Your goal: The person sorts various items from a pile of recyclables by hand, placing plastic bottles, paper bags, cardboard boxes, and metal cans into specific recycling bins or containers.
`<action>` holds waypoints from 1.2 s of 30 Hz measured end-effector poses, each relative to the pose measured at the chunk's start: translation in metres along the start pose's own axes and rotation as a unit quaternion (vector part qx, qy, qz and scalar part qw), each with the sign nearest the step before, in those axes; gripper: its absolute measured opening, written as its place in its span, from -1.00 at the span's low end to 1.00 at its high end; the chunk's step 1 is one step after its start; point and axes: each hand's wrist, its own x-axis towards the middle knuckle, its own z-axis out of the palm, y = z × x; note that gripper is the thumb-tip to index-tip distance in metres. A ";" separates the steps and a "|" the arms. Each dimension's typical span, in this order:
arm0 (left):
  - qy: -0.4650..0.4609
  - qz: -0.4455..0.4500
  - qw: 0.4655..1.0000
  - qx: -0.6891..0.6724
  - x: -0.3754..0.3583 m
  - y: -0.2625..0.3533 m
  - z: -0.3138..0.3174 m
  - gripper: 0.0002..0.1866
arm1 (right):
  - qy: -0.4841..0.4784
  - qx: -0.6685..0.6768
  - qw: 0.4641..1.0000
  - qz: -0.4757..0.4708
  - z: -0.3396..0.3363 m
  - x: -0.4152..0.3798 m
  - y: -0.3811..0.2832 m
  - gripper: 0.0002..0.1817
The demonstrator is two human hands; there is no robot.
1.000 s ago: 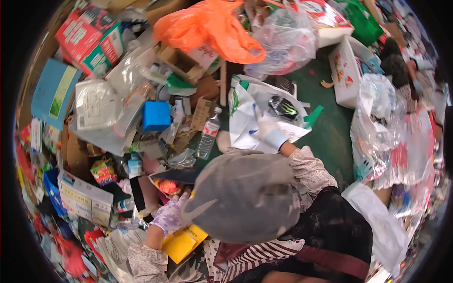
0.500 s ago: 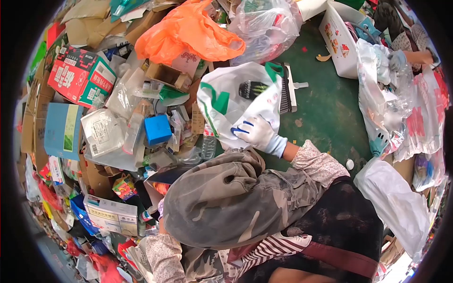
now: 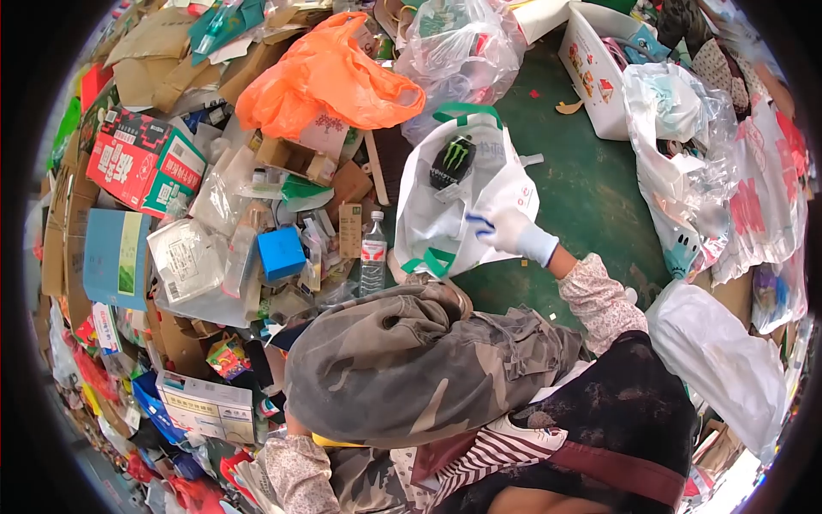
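Note:
My right hand (image 3: 511, 236), in a white glove with blue fingertips, grips the near right side of a white carrier bag (image 3: 505, 184) with green handles. The bag gapes toward me on the green floor. Inside it lies a black can (image 3: 451, 161) with a green claw-mark logo. A clear plastic bottle (image 3: 373, 253) with a red and white label stands just left of the bag. Of my left arm, only the floral sleeve (image 3: 295, 471) shows at the bottom; the hand is hidden beyond my camouflage-covered knee (image 3: 377, 364).
Cardboard, boxes and plastic packaging pile up on the left, including a red carton (image 3: 128, 158) and a blue box (image 3: 282, 254). An orange bag (image 3: 321, 81) lies beyond. At the right stand a white bin (image 3: 591, 73) and several plastic bags, near another person's foot and clothing.
The white bag has turned and moved right, and the can inside now shows its logo. My right hand has shifted right with it. The bottle on its left is more exposed.

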 end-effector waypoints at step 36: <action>0.423 0.223 0.398 -0.783 -0.087 0.068 -0.164 -0.54 | -0.211 0.271 0.884 -0.318 -0.125 0.083 -0.468 -0.56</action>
